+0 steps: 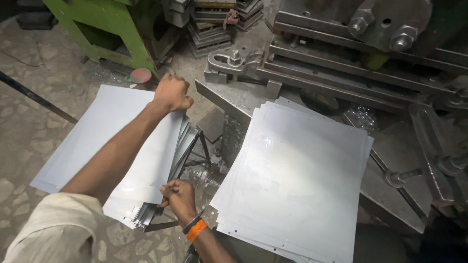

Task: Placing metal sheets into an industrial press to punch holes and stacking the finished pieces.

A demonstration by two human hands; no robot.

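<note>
Gripping top sheet (122, 146) of left stack (141, 214): my left hand (170, 93) far corner, right hand (179, 195) near edge. Risk: sharp edges cutting, stack sliding off stand.

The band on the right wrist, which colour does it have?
The band on the right wrist is orange, beside a dark bangle; the head view shows it.

The left sheets (112, 141) and right sheets (297, 180) are smooth, dull-grey metal with a soft sheen, the press (351, 53) is rough, grimy steel, and the floor (29, 122) is worn stone.
</note>
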